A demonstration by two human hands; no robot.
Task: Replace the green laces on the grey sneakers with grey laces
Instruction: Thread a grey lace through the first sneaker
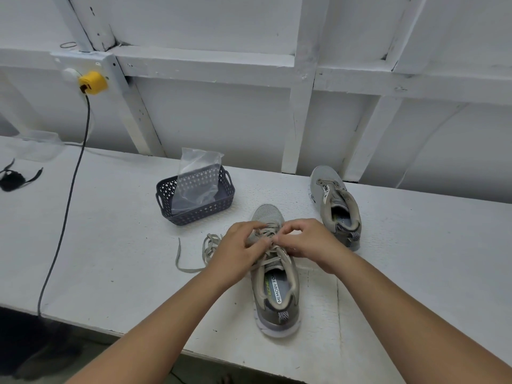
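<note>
A grey sneaker (275, 289) stands on the white table (116, 245) in front of me, toe pointing away, with a pale lace threaded through its eyelets. My left hand (238, 250) and my right hand (307, 242) meet over its eyelets, fingers curled and pinching the lace at the middle of the shoe. A loose greyish-green lace (194, 253) lies in a tangle on the table just left of my left hand. The second grey sneaker (336, 206) stands at the back right with no lace visible in it.
A dark perforated basket (194, 200) holding a clear plastic bag (199, 173) sits behind the near sneaker. A dark cable (66, 206) runs from a yellow plug (92, 83) across the table's left part. A black item (12, 180) lies at the far left.
</note>
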